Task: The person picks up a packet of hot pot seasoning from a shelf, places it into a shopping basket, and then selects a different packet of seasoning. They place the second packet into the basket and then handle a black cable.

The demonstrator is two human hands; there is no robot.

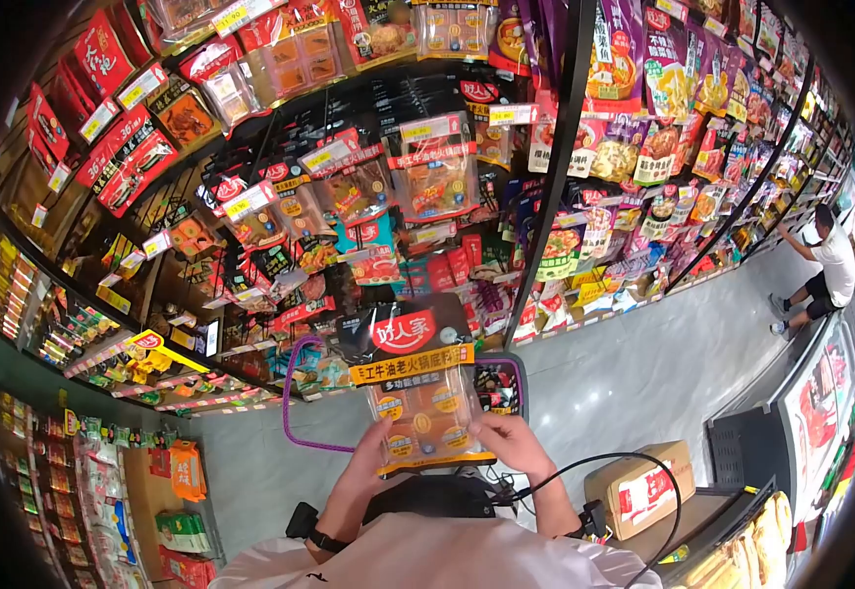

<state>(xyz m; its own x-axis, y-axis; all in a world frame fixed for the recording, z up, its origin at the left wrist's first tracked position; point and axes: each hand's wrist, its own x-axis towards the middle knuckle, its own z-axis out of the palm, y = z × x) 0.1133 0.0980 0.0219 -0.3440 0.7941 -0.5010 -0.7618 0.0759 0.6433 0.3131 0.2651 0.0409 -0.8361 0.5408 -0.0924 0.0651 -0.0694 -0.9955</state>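
Note:
A black, orange and clear food package [417, 383] is held upright in front of my chest. My left hand [373, 450] grips its lower left edge, and my right hand [512, 444] grips its lower right edge. The front faces me, with a red logo at the top and reddish-brown blocks showing through the clear part. Behind the package is a basket with a purple rim [288, 398], partly hidden by it. Similar hanging packages [434, 177] are on the rack ahead.
Shelves of hanging bags [614, 59] curve across the front. A cardboard box [640, 489] stands at the lower right. Another person [830, 263] is beside the far right shelves. Grey floor [584, 393] shows between the shelves. A black cable runs past my right arm.

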